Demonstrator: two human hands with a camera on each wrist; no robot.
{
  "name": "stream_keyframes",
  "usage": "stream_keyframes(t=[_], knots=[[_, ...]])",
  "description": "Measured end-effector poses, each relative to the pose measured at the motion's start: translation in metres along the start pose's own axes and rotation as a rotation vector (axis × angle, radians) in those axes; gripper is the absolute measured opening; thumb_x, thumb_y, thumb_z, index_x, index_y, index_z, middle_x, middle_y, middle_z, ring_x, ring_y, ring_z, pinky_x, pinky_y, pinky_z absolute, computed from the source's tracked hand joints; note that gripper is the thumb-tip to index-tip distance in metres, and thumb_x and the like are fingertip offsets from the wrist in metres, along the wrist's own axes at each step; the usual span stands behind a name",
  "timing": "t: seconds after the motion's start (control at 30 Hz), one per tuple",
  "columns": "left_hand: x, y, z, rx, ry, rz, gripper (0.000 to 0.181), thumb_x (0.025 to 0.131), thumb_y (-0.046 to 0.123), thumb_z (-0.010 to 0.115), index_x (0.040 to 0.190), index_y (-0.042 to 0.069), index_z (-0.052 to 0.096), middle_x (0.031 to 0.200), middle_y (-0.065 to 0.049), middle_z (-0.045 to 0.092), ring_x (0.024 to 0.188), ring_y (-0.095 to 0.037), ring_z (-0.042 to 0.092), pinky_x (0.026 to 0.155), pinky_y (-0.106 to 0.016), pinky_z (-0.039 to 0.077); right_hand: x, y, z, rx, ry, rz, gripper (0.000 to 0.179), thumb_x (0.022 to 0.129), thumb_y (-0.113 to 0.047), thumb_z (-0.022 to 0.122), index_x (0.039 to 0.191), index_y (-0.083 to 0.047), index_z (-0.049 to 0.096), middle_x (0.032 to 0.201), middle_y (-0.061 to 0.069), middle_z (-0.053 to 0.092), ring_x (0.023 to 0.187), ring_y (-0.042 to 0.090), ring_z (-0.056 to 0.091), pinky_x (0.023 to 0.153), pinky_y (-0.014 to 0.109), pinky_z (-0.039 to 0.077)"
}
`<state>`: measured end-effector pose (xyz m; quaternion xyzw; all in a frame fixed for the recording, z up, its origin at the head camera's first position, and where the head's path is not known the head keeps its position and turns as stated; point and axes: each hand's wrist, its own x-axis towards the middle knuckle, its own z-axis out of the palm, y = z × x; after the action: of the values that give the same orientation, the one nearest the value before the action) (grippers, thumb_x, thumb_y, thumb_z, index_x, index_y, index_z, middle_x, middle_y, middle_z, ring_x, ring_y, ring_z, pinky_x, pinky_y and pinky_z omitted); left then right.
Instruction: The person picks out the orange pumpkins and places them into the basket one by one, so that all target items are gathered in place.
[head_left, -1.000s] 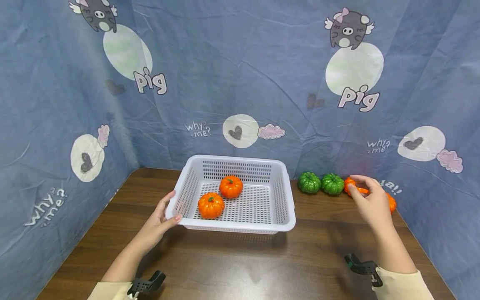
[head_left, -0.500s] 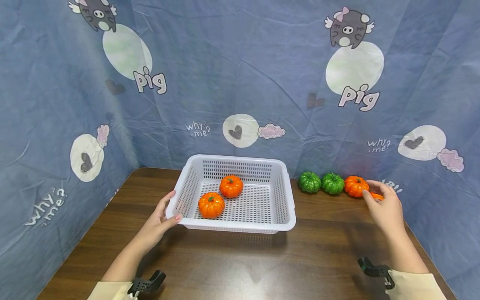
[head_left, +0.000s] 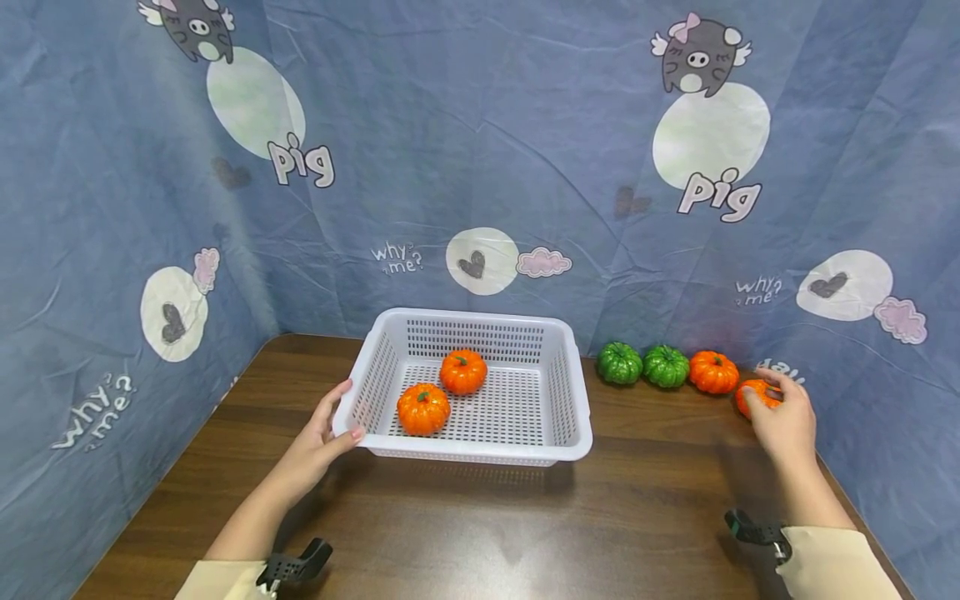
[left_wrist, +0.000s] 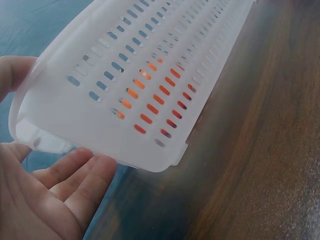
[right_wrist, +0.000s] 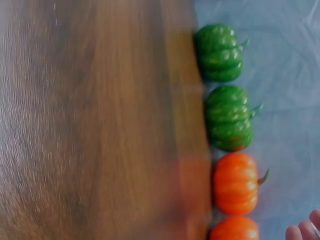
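Note:
In the head view my left hand (head_left: 309, 446) grips the left front corner of a white perforated plastic basket (head_left: 468, 452). The left wrist view shows the fingers (left_wrist: 97, 175) bent under its rim. Inside the basket sit an orange toy pumpkin (head_left: 423, 410) and a second orange pumpkin (head_left: 463, 372). At the far right, my right hand (head_left: 786, 421) is over the outermost orange pumpkin (head_left: 741, 402), thumb and fingers spread and partly hiding it. In the right wrist view, the fingertips (right_wrist: 294, 233) show beside that pumpkin (right_wrist: 234, 230) with a gap between.
Left of the right hand stand another orange pumpkin (head_left: 713, 372), a green pumpkin (head_left: 666, 367) and a second green pumpkin (head_left: 619, 363), in a row along the back edge. A blue printed cloth (head_left: 480, 167) hangs behind and beside the brown wooden table (head_left: 480, 533).
My right hand has moved right and slightly nearer, from over the inner orange pumpkin to the outermost one. The inner one is now fully visible. My left hand and the basket stay put.

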<state>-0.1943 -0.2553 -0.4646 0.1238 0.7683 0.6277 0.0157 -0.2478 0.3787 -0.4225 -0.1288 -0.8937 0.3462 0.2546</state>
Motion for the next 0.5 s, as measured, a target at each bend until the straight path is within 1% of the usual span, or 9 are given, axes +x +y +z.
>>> stream_keyframes(t=[0.1, 0.2, 0.5], knots=[[0.000, 0.001, 0.000, 0.003, 0.002, 0.003, 0.080, 0.098, 0.007, 0.059, 0.159, 0.012, 0.008, 0.150, -0.034, 0.029, 0.117, -0.013, 0.055, 0.090, -0.017, 0.047, 0.003, 0.008, 0.002, -0.004, 0.002, 0.041, 0.041, 0.095, -0.014, 0.061, 0.133, 0.002, 0.058, 0.127, 0.028, 0.056, 0.117, 0.041, 0.054, 0.091, 0.044, 0.037], [-0.001, 0.001, 0.000, 0.011, 0.005, 0.002, 0.079, 0.098, 0.006, 0.058, 0.160, 0.013, 0.008, 0.151, -0.033, 0.029, 0.118, -0.017, 0.055, 0.090, -0.017, 0.047, 0.006, 0.015, 0.002, -0.009, 0.015, 0.057, 0.042, 0.095, -0.015, 0.061, 0.133, 0.003, 0.058, 0.126, 0.030, 0.055, 0.117, 0.043, 0.053, 0.093, 0.049, 0.037], [-0.001, 0.001, 0.001, 0.013, 0.009, -0.006, 0.079, 0.098, 0.005, 0.058, 0.160, 0.014, 0.009, 0.150, -0.033, 0.030, 0.122, -0.031, 0.052, 0.090, -0.017, 0.046, 0.009, 0.034, 0.006, -0.031, 0.057, 0.073, 0.043, 0.094, -0.017, 0.060, 0.130, 0.006, 0.057, 0.121, 0.032, 0.054, 0.114, 0.045, 0.051, 0.092, 0.051, 0.035]])
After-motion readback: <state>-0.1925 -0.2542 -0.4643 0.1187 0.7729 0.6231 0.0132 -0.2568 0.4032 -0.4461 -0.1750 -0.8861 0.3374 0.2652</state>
